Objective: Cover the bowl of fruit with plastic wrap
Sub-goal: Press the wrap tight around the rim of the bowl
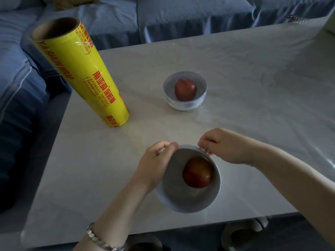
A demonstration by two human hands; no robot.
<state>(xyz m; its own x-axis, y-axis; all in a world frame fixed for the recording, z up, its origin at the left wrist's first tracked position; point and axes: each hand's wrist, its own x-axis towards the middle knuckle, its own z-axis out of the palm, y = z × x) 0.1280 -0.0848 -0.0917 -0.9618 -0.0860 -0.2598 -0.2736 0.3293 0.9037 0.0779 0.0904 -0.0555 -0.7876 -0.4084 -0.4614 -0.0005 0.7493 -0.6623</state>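
A white bowl point(216, 185) with one red fruit point(197, 173) in it stands near the table's front edge. My left hand point(155, 160) pinches at the bowl's far left rim. My right hand point(223, 145) pinches at the far right rim, thumb and fingertips together. A thin clear plastic wrap is only faintly visible as a glint point(204, 149) at my right fingertips; how far it extends over the bowl I cannot tell. The yellow roll of plastic wrap point(81, 73) stands upright at the table's left side, apart from both hands.
A second bowl with a blue pattern point(181, 105) holds another red fruit point(185, 89) at mid-table. The pale marble table point(253, 78) is ringed by a blue sofa point(108, 20) behind and to the left. A metal watch point(101, 240) sits on my left wrist.
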